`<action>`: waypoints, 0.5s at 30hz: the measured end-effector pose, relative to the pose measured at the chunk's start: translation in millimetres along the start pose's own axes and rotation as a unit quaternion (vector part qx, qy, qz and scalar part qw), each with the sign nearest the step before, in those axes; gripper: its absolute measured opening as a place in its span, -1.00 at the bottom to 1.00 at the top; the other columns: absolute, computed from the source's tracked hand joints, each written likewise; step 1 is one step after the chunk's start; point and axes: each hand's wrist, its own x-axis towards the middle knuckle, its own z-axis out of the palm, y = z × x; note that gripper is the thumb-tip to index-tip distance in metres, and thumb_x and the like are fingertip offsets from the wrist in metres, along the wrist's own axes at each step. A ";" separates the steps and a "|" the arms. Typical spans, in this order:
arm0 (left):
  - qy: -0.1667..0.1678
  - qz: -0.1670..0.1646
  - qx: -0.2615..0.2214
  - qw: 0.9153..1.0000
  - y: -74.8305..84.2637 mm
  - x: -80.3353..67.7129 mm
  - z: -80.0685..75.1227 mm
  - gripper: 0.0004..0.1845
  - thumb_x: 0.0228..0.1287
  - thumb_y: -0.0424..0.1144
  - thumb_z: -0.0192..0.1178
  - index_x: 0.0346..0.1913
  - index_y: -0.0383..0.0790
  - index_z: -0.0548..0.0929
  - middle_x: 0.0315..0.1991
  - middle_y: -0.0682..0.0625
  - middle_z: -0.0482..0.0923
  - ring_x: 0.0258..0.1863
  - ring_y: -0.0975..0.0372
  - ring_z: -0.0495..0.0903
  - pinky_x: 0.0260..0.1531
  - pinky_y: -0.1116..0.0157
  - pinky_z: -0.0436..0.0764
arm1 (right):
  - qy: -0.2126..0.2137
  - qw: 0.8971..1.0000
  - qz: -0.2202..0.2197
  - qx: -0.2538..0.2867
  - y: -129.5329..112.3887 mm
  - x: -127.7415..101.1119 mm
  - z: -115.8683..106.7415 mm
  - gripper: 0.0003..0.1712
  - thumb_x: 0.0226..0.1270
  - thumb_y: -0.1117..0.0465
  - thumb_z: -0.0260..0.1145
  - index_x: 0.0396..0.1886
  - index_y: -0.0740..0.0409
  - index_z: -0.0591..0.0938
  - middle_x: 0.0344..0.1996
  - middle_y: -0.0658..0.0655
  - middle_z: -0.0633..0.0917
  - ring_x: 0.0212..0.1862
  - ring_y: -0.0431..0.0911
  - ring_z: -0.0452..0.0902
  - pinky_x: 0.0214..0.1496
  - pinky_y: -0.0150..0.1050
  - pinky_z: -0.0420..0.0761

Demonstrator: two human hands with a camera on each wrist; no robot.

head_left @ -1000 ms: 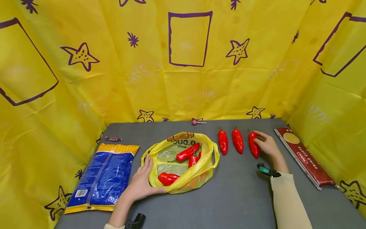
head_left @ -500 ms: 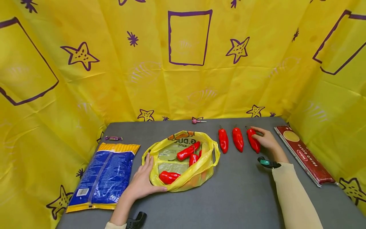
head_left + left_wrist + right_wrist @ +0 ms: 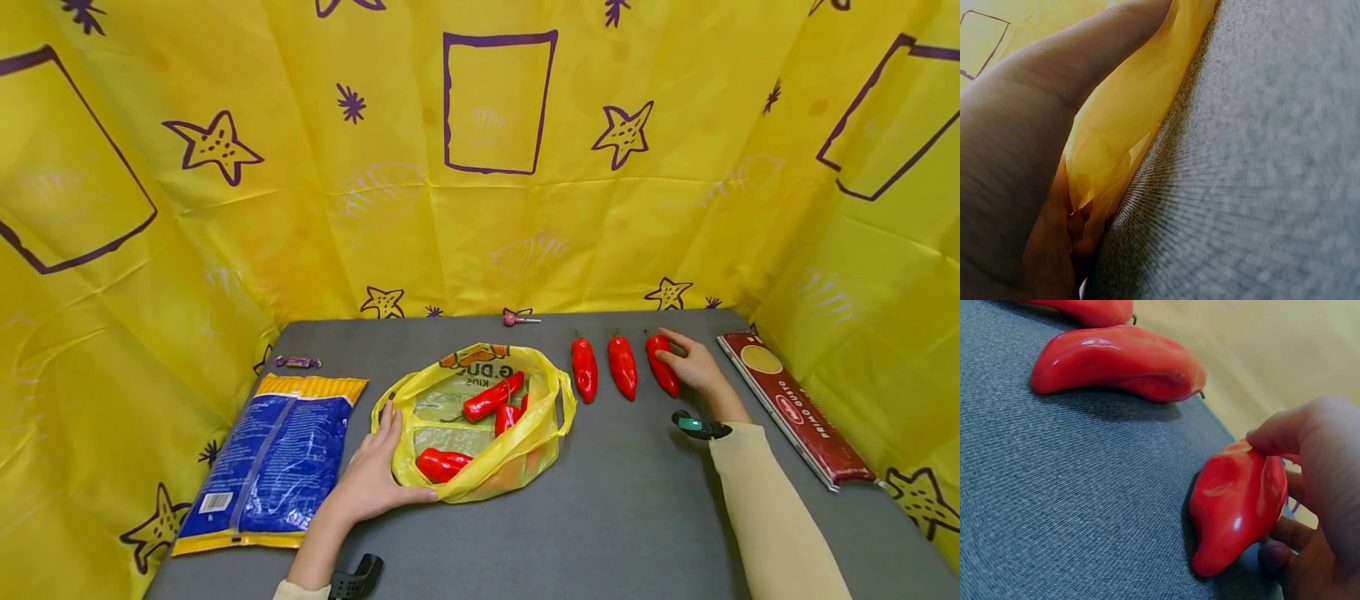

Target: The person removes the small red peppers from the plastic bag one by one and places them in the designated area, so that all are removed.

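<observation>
Right hand point(image 3: 693, 364) nudged its pepper point(image 3: 662, 364) back beside two peppers point(image 3: 603, 367).

On the tabletop point(image 3: 600, 517) a plastic bag point(image 3: 480, 467) lies in the middle with peppers point(image 3: 491, 400) inside, a large packet point(image 3: 273, 462) to its left. Right of the bag three peppers point(image 3: 622, 367) lie in a row, a spaghetti pack point(image 3: 798, 408) beyond them; a lollipop point(image 3: 517, 319) lies behind the bag.

Your grey table point(image 3: 615, 517) carried yellow bag point(image 3: 480, 467) near its middle. Blue packet point(image 3: 270, 462) lay left of bag; small purple candy point(image 3: 297, 362) behind packet. Three red peppers point(image 3: 622, 367) lay in row right of bag; red pasta pack point(image 3: 798, 408) farther right. Lollipop point(image 3: 517, 319) lay behind bag at back edge.
</observation>
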 end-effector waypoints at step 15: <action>0.003 0.009 0.000 1.000 -5.9 1.5 3.3 0.62 -0.18 0.60 0.48 0.73 -0.24 -0.16 0.75 -0.10 -0.52 0.62 -0.38 0.00 0.47 -0.41 0.18 | 0.009 1.000 -0.014 -0.014 -8.4 -6.2 -2.9 -0.13 0.65 -0.11 0.19 0.72 0.18 0.14 0.52 0.57 0.32 0.38 0.50 0.38 0.34 0.43 0.45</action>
